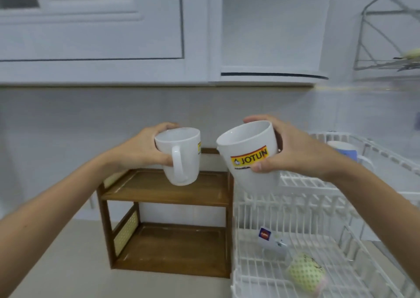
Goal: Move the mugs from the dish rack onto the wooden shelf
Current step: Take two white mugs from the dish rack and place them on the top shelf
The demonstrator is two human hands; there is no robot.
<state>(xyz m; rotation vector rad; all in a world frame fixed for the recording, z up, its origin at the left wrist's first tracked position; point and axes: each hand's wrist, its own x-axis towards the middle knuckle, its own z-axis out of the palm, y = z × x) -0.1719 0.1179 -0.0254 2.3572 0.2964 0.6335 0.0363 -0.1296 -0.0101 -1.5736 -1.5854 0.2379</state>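
My left hand [145, 147] grips a white mug [181, 157] by its side, handle toward me, held in the air above the top board of the wooden shelf [168, 188]. My right hand [293, 152] holds a second white mug with a JOTUN logo [247, 154], tilted left, above the left end of the white dish rack [318, 184]. A third mug with a blue patch [345, 150] stands in the rack's upper tier behind my right hand. Both shelf boards are bare.
The two-tier shelf stands on a beige counter [68, 263] against the wall. The rack's lower tier holds a yellow-green sponge [305, 272] and a small white packet [270, 241]. White cabinets [102, 36] hang overhead; a wire wall rack [386, 36] hangs at upper right.
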